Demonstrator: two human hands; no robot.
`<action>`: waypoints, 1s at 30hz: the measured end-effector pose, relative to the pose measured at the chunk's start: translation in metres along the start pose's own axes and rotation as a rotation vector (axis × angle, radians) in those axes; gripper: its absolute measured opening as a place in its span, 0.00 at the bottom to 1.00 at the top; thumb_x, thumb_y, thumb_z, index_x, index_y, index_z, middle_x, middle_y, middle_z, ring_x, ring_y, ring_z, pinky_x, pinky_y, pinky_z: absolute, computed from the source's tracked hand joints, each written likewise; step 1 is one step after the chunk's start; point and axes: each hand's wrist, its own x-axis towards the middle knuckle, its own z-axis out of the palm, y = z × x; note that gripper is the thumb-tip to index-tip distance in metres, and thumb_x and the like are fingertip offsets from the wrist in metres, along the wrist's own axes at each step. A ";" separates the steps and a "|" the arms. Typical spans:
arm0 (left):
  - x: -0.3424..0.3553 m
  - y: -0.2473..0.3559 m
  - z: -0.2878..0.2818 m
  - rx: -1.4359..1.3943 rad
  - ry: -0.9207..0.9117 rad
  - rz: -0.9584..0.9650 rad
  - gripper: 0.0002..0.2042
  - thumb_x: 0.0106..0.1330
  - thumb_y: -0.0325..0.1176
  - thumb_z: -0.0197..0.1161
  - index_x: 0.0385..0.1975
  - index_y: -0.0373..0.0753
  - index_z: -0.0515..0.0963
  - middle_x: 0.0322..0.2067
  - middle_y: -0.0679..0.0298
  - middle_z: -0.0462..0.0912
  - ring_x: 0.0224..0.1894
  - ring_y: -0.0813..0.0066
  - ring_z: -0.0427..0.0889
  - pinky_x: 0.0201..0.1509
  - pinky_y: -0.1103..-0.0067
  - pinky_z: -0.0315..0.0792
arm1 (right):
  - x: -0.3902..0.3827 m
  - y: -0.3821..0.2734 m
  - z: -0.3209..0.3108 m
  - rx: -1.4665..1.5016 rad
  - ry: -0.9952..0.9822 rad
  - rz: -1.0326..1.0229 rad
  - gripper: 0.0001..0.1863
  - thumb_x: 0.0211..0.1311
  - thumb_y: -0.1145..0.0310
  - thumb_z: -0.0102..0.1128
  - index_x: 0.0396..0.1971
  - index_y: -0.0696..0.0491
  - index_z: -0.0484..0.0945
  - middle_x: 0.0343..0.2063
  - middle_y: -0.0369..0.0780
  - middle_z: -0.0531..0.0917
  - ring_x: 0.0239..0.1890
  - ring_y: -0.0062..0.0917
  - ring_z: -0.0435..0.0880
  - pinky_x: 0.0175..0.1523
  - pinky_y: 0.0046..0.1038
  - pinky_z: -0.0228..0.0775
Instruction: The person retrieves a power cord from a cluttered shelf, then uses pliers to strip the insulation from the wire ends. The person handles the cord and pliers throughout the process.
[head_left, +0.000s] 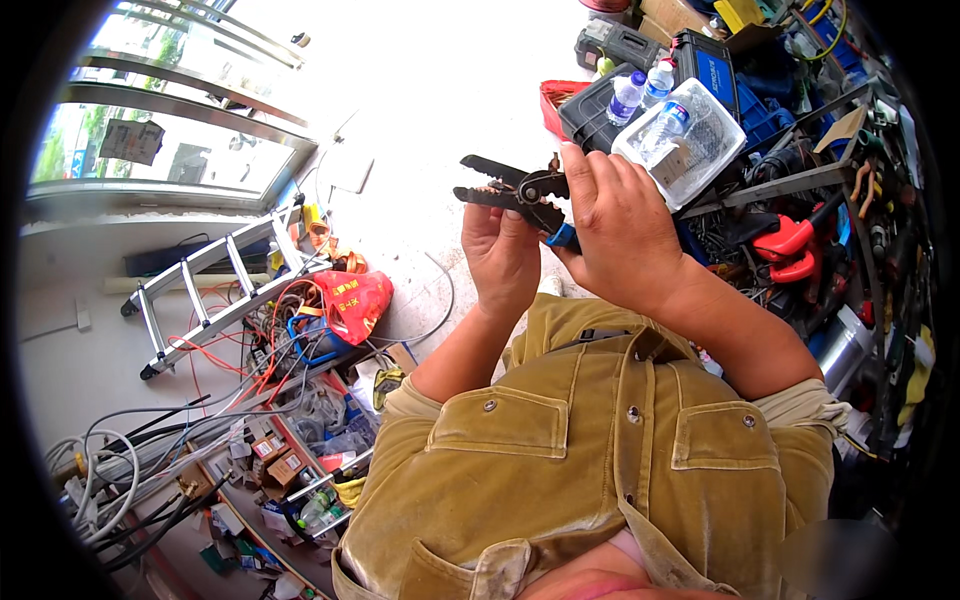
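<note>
With my right hand (625, 225) I am holding the pliers (531, 191), likely rigid, by their handles (563, 238), the surest hold, my left hand (503, 250) lying beside the jaws, closure unclear.

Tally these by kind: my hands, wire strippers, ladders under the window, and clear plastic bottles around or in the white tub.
Hands: 2
Wire stripper: 1
Ladder: 1
Clear plastic bottles around or in the white tub: 3
Total: 7

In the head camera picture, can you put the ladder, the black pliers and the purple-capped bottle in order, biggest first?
1. Ladder
2. Black pliers, partly hidden, nearer the camera
3. Purple-capped bottle
</note>
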 end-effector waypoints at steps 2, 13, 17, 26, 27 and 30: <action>0.001 -0.001 -0.002 0.003 -0.008 0.000 0.08 0.66 0.28 0.52 0.44 0.39 0.70 0.38 0.62 0.78 0.40 0.74 0.79 0.44 0.74 0.76 | 0.000 0.001 0.000 -0.005 0.005 -0.007 0.30 0.44 0.65 0.64 0.46 0.65 0.63 0.29 0.43 0.72 0.34 0.32 0.73 0.40 0.30 0.64; 0.003 0.003 -0.001 0.019 -0.007 -0.056 0.07 0.67 0.29 0.52 0.42 0.37 0.68 0.38 0.62 0.76 0.40 0.75 0.75 0.44 0.77 0.72 | -0.005 0.009 0.008 0.260 -0.121 0.078 0.26 0.44 0.63 0.65 0.40 0.61 0.68 0.23 0.45 0.76 0.26 0.36 0.78 0.32 0.33 0.70; 0.002 0.005 -0.015 0.002 -0.102 -0.074 0.08 0.66 0.32 0.53 0.41 0.37 0.69 0.35 0.64 0.73 0.35 0.74 0.72 0.40 0.77 0.70 | 0.000 0.011 -0.001 0.752 -0.172 0.246 0.22 0.49 0.58 0.64 0.33 0.62 0.73 0.18 0.46 0.78 0.23 0.36 0.79 0.30 0.34 0.69; 0.004 0.024 -0.034 -0.028 -0.083 -0.138 0.08 0.67 0.32 0.51 0.41 0.35 0.69 0.35 0.64 0.73 0.30 0.76 0.69 0.34 0.78 0.66 | -0.007 0.020 0.000 0.340 -0.195 0.082 0.36 0.46 0.60 0.67 0.51 0.65 0.62 0.36 0.48 0.74 0.42 0.40 0.74 0.46 0.34 0.66; 0.004 0.025 -0.035 -0.009 -0.074 -0.128 0.09 0.67 0.32 0.51 0.42 0.35 0.70 0.33 0.64 0.73 0.29 0.77 0.69 0.33 0.79 0.65 | -0.008 0.019 0.000 0.295 -0.157 0.064 0.36 0.45 0.60 0.67 0.50 0.65 0.62 0.35 0.47 0.74 0.41 0.40 0.74 0.47 0.34 0.65; 0.002 0.028 -0.036 0.048 -0.065 -0.115 0.09 0.67 0.31 0.51 0.43 0.35 0.71 0.31 0.65 0.74 0.27 0.79 0.67 0.30 0.81 0.63 | -0.007 0.019 -0.002 0.248 -0.090 0.014 0.34 0.39 0.67 0.68 0.48 0.62 0.65 0.32 0.45 0.73 0.38 0.39 0.74 0.44 0.34 0.65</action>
